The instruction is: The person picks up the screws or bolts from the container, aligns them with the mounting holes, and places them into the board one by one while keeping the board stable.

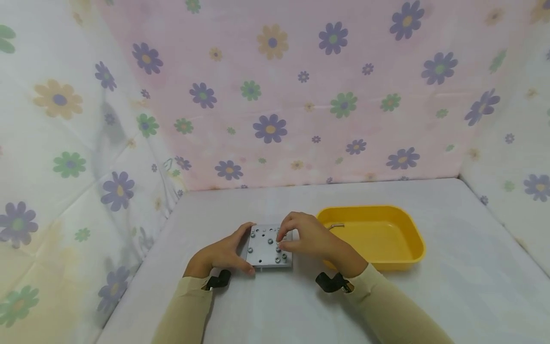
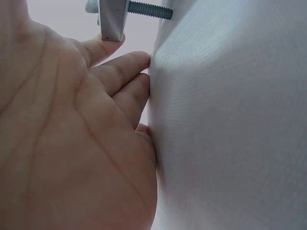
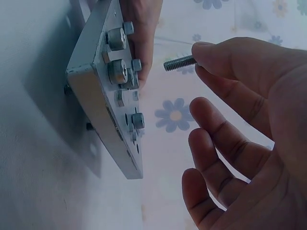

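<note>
A silver metal plate (image 1: 264, 256) stands a little above the white table on screws that pass through it; several socket-head screws (image 3: 116, 39) rise from its top. My left hand (image 1: 221, 253) holds the plate at its left side, thumb at the near corner and a finger at the far corner. In the left wrist view a threaded screw end (image 2: 151, 10) sticks out below the plate. Above the plate's right part, my right hand (image 1: 307, 235) pinches a screw (image 3: 179, 63) between thumb and forefinger. Its threaded end points at the plate, apart from it. The screw's head is hidden by the fingertips.
A yellow tray (image 1: 418, 243) stands right of the plate, partly behind the right wrist. A small hex key (image 1: 336, 225) lies in it, near its left wall. Flowered cloth (image 1: 301, 95) hangs behind the white table and at both sides.
</note>
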